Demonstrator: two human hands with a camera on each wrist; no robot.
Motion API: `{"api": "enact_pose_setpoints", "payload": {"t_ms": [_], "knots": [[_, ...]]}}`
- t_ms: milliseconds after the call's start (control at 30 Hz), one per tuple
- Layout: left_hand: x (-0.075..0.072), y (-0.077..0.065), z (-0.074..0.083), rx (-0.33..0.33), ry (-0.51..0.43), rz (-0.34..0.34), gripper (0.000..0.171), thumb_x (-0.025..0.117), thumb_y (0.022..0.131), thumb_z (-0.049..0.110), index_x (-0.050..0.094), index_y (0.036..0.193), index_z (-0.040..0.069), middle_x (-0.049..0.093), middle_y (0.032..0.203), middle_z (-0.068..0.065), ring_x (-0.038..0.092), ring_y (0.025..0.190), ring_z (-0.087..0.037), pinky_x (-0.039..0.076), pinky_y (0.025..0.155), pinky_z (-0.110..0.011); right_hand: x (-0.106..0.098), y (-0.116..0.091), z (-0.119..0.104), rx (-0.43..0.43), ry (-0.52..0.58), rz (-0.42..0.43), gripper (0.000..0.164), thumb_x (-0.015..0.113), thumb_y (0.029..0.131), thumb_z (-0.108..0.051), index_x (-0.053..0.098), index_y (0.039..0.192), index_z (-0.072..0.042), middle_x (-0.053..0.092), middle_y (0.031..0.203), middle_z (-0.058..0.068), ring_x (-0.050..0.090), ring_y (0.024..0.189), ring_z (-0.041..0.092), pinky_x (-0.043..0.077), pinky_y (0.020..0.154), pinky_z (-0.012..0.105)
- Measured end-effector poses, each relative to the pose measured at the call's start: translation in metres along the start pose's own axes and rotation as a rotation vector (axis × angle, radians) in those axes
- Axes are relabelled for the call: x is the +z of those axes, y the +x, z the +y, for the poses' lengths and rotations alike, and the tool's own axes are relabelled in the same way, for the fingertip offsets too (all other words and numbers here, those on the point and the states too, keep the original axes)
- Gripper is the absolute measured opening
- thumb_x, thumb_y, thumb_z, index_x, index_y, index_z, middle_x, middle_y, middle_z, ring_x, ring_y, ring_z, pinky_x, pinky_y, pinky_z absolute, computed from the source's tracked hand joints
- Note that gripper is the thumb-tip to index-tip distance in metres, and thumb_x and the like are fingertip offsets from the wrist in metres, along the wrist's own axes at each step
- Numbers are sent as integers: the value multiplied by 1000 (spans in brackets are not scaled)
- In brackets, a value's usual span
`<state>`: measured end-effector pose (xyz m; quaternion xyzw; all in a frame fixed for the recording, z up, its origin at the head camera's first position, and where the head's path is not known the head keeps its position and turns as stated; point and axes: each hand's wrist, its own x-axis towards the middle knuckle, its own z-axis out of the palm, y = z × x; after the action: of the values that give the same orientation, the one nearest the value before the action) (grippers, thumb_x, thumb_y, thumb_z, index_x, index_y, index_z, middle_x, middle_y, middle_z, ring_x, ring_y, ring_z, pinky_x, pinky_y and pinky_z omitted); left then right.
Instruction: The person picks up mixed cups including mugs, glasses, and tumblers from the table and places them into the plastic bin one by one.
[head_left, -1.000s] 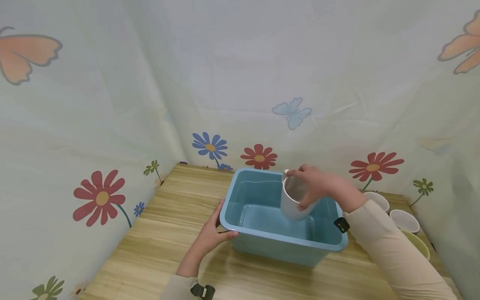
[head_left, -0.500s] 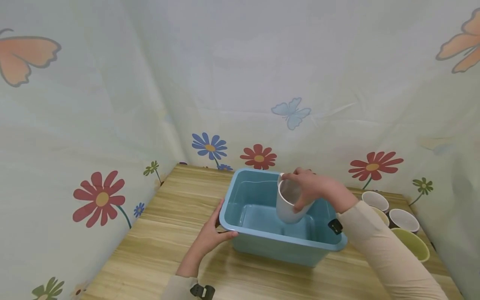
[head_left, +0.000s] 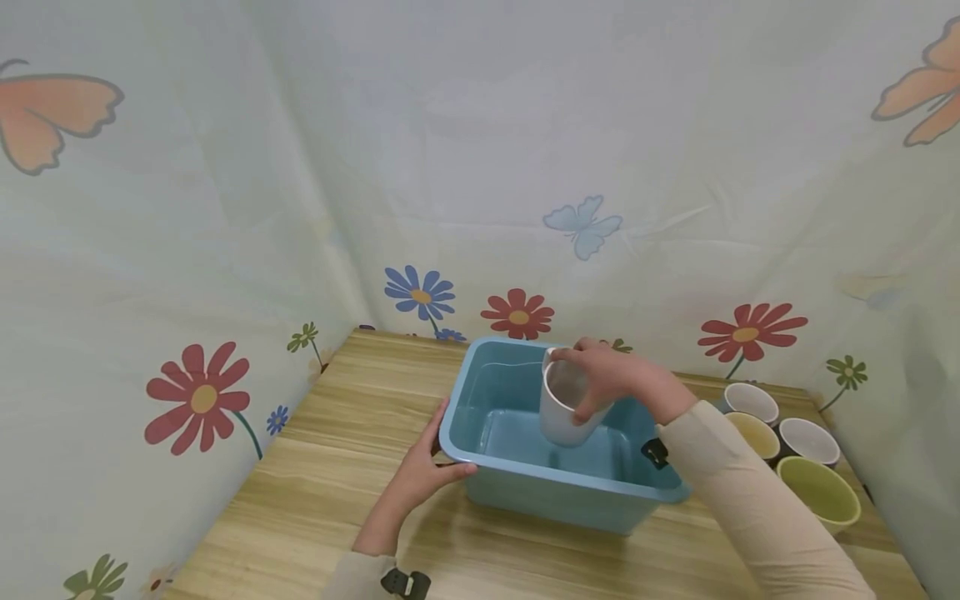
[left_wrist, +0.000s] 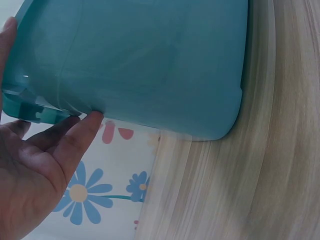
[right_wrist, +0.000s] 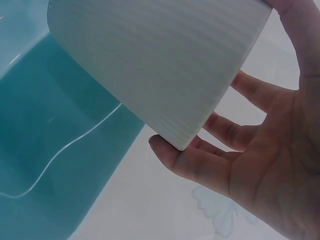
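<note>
Pale cloth backdrop (head_left: 480, 167), printed with flowers (head_left: 517, 317) and butterflies (head_left: 56, 112), behind a wood-grain table (head_left: 360, 400).

Head view: one blue tub (head_left: 547, 500), on the table. One white pot (head_left: 558, 417), mouth upward, within the tub's walls; contact with the tub floor cannot be told. Right hand (head_left: 607, 377), pinching the white pot at its rim. Left hand (head_left: 420, 468), holding the tub's near left corner, thumb on the front rim. At right, two pale-rimmed pots (head_left: 752, 403), one yellow pot (head_left: 753, 435), one green pot (head_left: 819, 492). Step in hand, as judged: placing the white pot in the tub; next move calls for a level set-down before release. Against half a second earlier: white pot and right hand farther left, yellow pot more exposed, left hand unmoved.

Left wrist view: tub's outer wall, fingertips touching it.

Right wrist view: white pot's ribbed side, fingers along its edge.
</note>
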<state>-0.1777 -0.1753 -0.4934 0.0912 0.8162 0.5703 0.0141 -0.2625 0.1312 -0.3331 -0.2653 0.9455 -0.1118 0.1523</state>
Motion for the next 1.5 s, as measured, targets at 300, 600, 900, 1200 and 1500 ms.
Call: {"api": "enact_pose_setpoints", "payload": {"t_ms": [300, 600, 900, 1200, 1500], "knots": [[-1, 1, -1, 4, 0, -1, 116, 91, 77, 36, 18, 166, 20, 31, 168, -19, 48, 142, -43, 52, 107, -57, 6, 12, -5, -35, 1, -13, 95, 93, 69, -30, 47, 152, -19, 52, 138, 17, 52, 123, 36, 62, 87, 50], [-1, 2, 0, 2, 7, 4, 114, 89, 79, 40, 17, 166, 21, 30, 169, -18, 46, 144, -44, 50, 110, -59, 15, 28, -11, -63, -27, -40, 94, 92, 72, -32, 45, 153, -23, 50, 139, 16, 48, 123, 36, 61, 89, 50], [-1, 0, -1, 4, 10, 3, 115, 89, 78, 41, 17, 166, 23, 29, 169, -16, 44, 147, -43, 47, 113, -58, 22, 39, -17, -46, -9, -57, 96, 92, 73, -34, 42, 155, -27, 46, 146, 13, 47, 128, 34, 59, 94, 52], [0, 0, -1, -8, -14, 0, 114, 89, 78, 41, 19, 165, 25, 31, 169, -16, 47, 144, -43, 55, 105, -55, 26, 52, -24, -55, -4, -50, 97, 92, 72, -34, 42, 155, -29, 47, 145, 13, 46, 128, 34, 58, 96, 54], [1, 0, 0, 0, -30, -7, 113, 90, 78, 38, 19, 165, 25, 32, 168, -17, 48, 142, -43, 57, 102, -54, 33, 59, -31, -43, 19, -46, 97, 91, 73, -35, 41, 155, -30, 45, 150, 12, 43, 133, 34, 56, 100, 56]]}}
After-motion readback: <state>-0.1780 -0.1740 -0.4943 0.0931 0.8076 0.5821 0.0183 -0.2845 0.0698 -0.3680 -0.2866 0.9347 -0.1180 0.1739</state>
